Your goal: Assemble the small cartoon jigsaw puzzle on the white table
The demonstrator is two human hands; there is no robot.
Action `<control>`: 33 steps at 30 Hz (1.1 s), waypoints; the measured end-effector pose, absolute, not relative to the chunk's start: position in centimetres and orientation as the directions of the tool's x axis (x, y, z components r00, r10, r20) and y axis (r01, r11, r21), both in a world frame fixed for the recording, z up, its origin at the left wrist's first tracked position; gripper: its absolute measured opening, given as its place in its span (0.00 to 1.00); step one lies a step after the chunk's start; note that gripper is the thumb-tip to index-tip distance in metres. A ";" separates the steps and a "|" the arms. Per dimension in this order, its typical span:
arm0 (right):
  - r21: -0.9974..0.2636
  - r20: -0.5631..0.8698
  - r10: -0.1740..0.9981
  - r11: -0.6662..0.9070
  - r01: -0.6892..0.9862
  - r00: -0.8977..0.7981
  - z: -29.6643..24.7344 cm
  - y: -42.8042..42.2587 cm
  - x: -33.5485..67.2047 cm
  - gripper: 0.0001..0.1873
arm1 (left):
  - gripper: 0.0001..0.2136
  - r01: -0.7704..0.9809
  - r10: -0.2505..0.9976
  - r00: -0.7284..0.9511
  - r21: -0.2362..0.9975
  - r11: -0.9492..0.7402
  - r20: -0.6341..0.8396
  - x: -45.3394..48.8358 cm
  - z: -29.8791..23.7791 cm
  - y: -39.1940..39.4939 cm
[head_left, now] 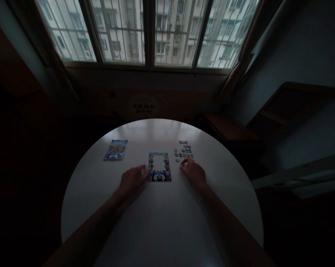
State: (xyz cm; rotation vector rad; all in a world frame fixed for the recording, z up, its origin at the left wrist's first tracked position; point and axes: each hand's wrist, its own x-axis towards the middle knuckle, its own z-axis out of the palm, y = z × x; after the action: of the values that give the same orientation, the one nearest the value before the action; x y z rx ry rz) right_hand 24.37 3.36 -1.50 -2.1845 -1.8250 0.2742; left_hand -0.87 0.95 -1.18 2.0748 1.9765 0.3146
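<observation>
A partly assembled jigsaw puzzle (159, 175) lies flat on the white table, its border joined around a bare middle, with a blue cartoon figure along the near edge. My left hand (132, 177) rests at the puzzle's left edge, thumb and fingers apart, fingertips at or just beside the border. To the right, several loose puzzle pieces (186, 149) lie spread in a small group. My right hand (194, 172) is at the near side of that group, thumb and index finger curled together in a pinch. Whatever is between those fingertips is too small and dark to make out.
A colourful printed packet or sheet (115, 150) lies at the left of the round white table (161, 215). Beyond the table is a barred window (150, 33) with curtains. A brown wooden piece of furniture (228, 127) stands at the back right. The room is dim.
</observation>
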 end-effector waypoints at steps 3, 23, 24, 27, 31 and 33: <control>-0.335 0.035 0.983 -0.159 0.929 0.181 -1.6 3.4 24.4 0.13 | 0.17 0.947 0.998 0.052 0.318 -0.039 -0.032 -0.8 -1.0 0.9; -0.397 0.051 0.983 -0.140 0.907 0.174 -1.6 3.4 24.4 0.12 | 0.20 0.948 0.998 0.045 0.318 -0.027 -0.050 -0.9 -1.2 1.0; -0.403 0.050 0.982 -0.144 0.904 0.179 -1.5 3.4 24.4 0.12 | 0.20 0.945 0.998 0.046 0.325 -0.028 -0.049 -0.9 -1.2 1.0; -0.413 0.037 0.982 -0.153 0.898 0.185 -1.3 3.3 24.4 0.12 | 0.19 0.939 0.998 0.054 0.343 -0.035 -0.045 -0.9 -1.1 1.0; -0.437 -0.013 0.989 -0.137 0.889 0.146 -0.9 3.3 24.7 0.09 | 0.19 0.938 0.997 0.057 0.343 -0.036 -0.053 -1.0 -0.9 1.0; -0.459 -0.024 0.992 -0.122 0.880 0.126 -0.9 3.4 25.0 0.09 | 0.19 0.938 0.996 0.060 0.345 -0.035 -0.061 -1.0 -0.8 1.0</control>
State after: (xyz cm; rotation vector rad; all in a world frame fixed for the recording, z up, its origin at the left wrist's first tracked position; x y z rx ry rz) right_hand 25.00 3.36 -0.87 -2.0767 -1.8196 0.4683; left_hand -0.97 1.00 -0.83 2.0494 1.9506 0.2827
